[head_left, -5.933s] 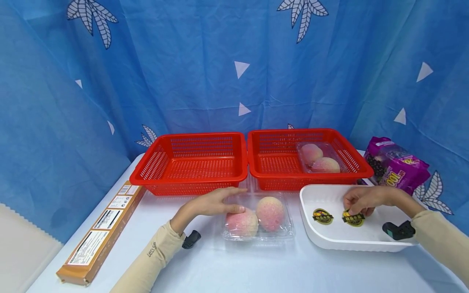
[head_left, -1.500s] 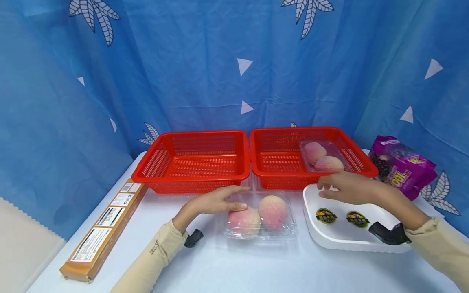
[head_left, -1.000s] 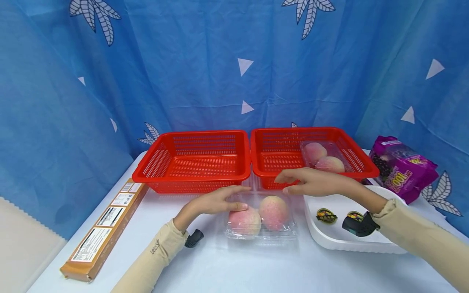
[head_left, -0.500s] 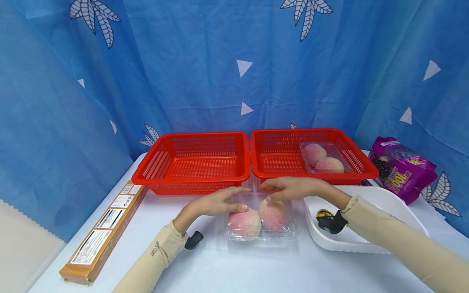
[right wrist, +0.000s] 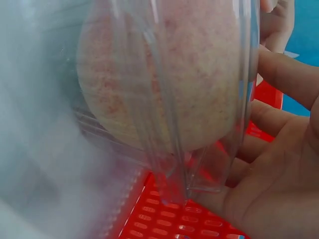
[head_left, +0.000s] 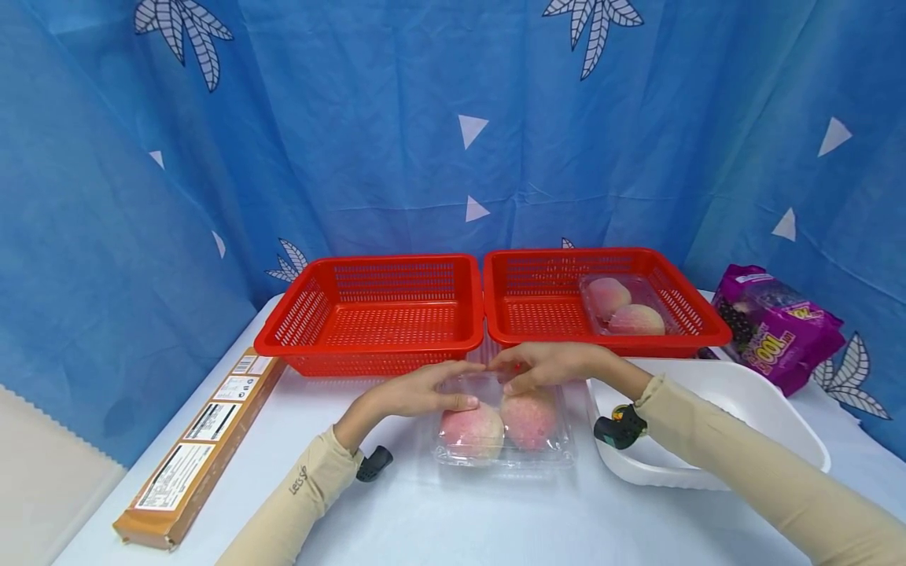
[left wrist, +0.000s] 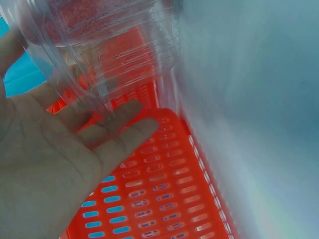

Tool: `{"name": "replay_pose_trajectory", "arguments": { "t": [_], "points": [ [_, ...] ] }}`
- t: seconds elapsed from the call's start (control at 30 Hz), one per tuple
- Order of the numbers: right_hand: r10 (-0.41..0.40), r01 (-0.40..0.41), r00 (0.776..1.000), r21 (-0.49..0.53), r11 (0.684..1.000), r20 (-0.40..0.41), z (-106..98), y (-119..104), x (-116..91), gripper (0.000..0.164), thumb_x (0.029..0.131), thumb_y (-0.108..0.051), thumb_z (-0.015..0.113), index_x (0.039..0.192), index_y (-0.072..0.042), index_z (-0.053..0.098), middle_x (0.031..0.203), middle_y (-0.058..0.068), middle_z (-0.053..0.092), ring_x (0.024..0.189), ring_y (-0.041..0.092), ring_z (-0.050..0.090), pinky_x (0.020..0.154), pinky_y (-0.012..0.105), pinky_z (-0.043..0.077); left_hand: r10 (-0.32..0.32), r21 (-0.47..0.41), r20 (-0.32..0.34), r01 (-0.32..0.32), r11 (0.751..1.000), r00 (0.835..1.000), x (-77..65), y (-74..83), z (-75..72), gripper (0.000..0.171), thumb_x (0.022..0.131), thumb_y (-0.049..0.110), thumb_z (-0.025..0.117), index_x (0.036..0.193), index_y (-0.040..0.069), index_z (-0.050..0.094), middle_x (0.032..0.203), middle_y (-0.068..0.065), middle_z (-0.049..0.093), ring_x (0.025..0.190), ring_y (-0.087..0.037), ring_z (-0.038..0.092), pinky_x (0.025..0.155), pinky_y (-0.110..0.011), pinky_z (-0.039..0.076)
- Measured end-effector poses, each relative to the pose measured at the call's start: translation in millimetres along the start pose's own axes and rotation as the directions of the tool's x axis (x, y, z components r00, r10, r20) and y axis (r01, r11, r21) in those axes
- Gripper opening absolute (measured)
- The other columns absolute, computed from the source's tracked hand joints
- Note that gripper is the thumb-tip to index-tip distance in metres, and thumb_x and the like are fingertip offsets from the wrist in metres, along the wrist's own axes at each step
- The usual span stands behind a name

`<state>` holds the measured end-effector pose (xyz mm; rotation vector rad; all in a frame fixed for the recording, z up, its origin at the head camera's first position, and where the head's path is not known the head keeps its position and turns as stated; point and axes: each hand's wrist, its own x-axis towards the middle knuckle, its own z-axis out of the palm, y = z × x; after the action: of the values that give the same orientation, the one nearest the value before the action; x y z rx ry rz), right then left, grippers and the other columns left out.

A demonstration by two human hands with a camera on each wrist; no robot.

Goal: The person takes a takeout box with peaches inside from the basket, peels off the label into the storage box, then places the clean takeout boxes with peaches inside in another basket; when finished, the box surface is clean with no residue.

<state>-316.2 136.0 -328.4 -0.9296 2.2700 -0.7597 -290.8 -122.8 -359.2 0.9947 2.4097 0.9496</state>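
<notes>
A clear plastic clamshell box (head_left: pixel 545 460) holding two peaches, a left one (head_left: pixel 470 434) and a right one (head_left: pixel 527 418), sits on the table in the head view. My left hand (head_left: pixel 406 393) rests on its back left corner, thumb over the lid and fingers stretched along the back. Those fingers (left wrist: pixel 117 129) look fairly straight in the left wrist view. At the back right corner my right hand (head_left: pixel 548 365) grips the box edge between thumb and bent fingers. Through the right wrist view, the fingers (right wrist: pixel 271 119) show against the clear plastic wall, beside a peach (right wrist: pixel 199 84).
Two red baskets stand behind: a left one (head_left: pixel 392 343) and a right one (head_left: pixel 545 339), which contains another boxed pair of peaches (head_left: pixel 633 320). At right are a white tray (head_left: pixel 793 440) with a sticker partly hidden, and a purple bag (head_left: pixel 786 334). A long brown carton (head_left: pixel 191 448) lies left.
My right hand has left the white tray with its two stickers, swung left and come onto the box's back right corner. The left hand keeps its place on the box.
</notes>
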Motion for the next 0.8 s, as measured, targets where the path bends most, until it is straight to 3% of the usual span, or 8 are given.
{"name": "replay_pose_trajectory", "arguments": {
  "t": [0.23, 0.4, 0.63, 0.8],
  "points": [
    [0.048, -0.049, 0.999, -0.062, 0.997, -0.016, 1, -10, -4, 0.059, 0.088, -0.028, 0.066, 0.139, -0.004, 0.047, 0.133, 0.014, 0.054, 0.121, 0.032, 0.051, 0.102, 0.050, 0.042, 0.049, -0.011, 0.010, -0.049, 0.999, 0.999, 0.0, 0.6, -0.9, 0.060, 0.093, 0.039, 0.060, 0.146, 0.019, 0.040, 0.147, 0.000, 0.041, 0.137, -0.021, 0.035, 0.111, -0.046, 0.032],
    [0.087, -0.092, 0.995, -0.121, 0.988, -0.043, 2, -17, -9, 0.061, 0.085, -0.031, 0.070, 0.138, -0.007, 0.050, 0.120, 0.008, 0.059, 0.107, 0.023, 0.052, 0.092, 0.042, 0.049, 0.065, -0.013, 0.009, -0.065, 0.998, 0.998, -0.3, 1.4, -1.0, 0.058, 0.094, 0.037, 0.059, 0.146, 0.018, 0.041, 0.146, -0.007, 0.041, 0.135, -0.027, 0.037, 0.109, -0.049, 0.034],
    [0.144, -0.146, 0.988, -0.045, 0.988, -0.048, 8, -18, -15, 0.059, 0.084, -0.029, 0.072, 0.135, -0.007, 0.052, 0.102, 0.003, 0.057, 0.089, 0.020, 0.055, 0.073, 0.034, 0.054, 0.054, -0.010, 0.003, -0.054, 0.999, 0.999, -0.5, 4.3, 0.5, 0.059, 0.093, 0.036, 0.061, 0.146, 0.018, 0.040, 0.146, -0.005, 0.041, 0.135, -0.024, 0.038, 0.110, -0.047, 0.034],
    [0.185, -0.182, 0.982, 0.046, 0.982, -0.049, 14, -15, -20, 0.060, 0.082, -0.028, 0.074, 0.134, -0.005, 0.052, 0.102, 0.005, 0.056, 0.089, 0.021, 0.055, 0.070, 0.033, 0.056, 0.057, 0.026, -0.010, -0.057, 0.998, 0.998, -0.5, 8.5, 1.1, 0.061, 0.092, 0.036, 0.063, 0.145, 0.017, 0.041, 0.146, -0.003, 0.042, 0.135, -0.023, 0.039, 0.110, -0.046, 0.034]
  ]
}}
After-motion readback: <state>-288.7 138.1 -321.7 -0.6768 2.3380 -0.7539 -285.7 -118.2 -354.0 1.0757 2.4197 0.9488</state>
